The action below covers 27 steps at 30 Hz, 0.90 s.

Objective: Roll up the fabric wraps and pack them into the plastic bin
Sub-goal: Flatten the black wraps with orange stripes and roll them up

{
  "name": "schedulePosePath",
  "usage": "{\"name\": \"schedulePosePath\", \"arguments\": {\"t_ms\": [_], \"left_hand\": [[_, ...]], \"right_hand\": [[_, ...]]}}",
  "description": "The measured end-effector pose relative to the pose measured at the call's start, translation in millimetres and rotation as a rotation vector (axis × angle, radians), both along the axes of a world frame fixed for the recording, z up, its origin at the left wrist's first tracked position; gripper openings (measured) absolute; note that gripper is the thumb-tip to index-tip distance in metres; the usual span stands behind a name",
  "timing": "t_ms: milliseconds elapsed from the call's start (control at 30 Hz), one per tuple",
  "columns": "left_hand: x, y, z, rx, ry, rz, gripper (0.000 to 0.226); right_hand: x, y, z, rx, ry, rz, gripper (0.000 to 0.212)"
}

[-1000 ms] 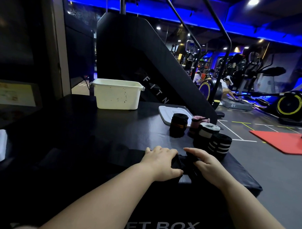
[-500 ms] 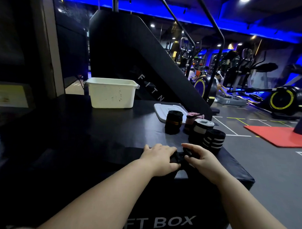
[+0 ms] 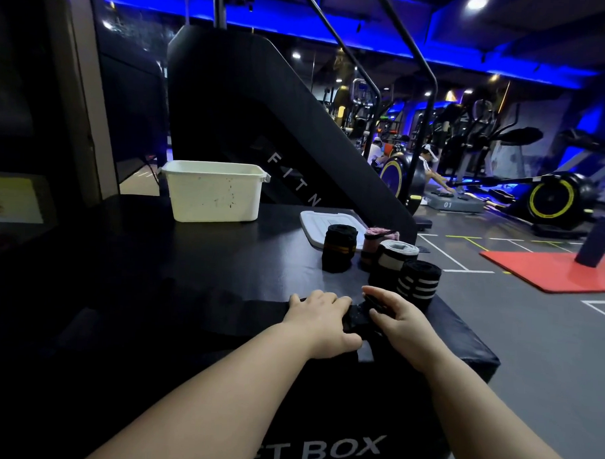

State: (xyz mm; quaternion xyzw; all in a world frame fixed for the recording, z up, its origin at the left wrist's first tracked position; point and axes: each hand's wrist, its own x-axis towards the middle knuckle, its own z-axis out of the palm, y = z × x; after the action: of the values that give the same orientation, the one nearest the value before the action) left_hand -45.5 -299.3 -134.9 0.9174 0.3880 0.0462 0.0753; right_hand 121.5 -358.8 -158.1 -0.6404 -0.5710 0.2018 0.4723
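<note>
Hidden: black fabric wrap (image 3: 359, 318) mostly under both hands, blending into the black padded surface (image 3: 190, 259).
Wrap: small dark bundle between the hands.
Hands: left hand (image 3: 320, 321) and right hand (image 3: 402, 318) both grip it.

The black wrap (image 3: 358, 316) seems rolled a little further.

Black wrap (image 3: 359, 316) mostly covered by left hand (image 3: 320, 321) and right hand (image 3: 399, 318), both curled round it; dark against black box (image 3: 190, 259), so rolled amount unclear. Left fingertips hidden past knuckles. Bin (image 3: 213, 195) interior hidden behind front wall. Lid (image 3: 311, 222) partly behind orange-striped roll (image 3: 340, 247). Pink roll (image 3: 376, 233) mostly behind grey-topped roll (image 3: 394, 258). Box lettering's start covered by left forearm. Both forearms cut off at bottom edge.
</note>
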Motion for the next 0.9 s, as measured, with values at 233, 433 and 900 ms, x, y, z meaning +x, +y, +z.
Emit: {"name": "schedulePosePath", "arguments": {"t_ms": [233,433,900], "left_hand": [[-10.7,8.5,-2.7,0.035,0.018,0.014,0.067],[-15.3,6.5,-2.6,0.044,0.006,0.023,0.072],[-21.9,8.6,-8.3,0.061,-0.032,0.011,0.072]], "right_hand": [[-3.7,-1.5,-2.8,0.041,-0.077,-0.038,0.039],[-6.7,-2.6,-3.6,0.029,-0.098,-0.088,0.041],[-13.5,6.0,3.5,-0.024,-0.050,-0.265,0.025]]}}
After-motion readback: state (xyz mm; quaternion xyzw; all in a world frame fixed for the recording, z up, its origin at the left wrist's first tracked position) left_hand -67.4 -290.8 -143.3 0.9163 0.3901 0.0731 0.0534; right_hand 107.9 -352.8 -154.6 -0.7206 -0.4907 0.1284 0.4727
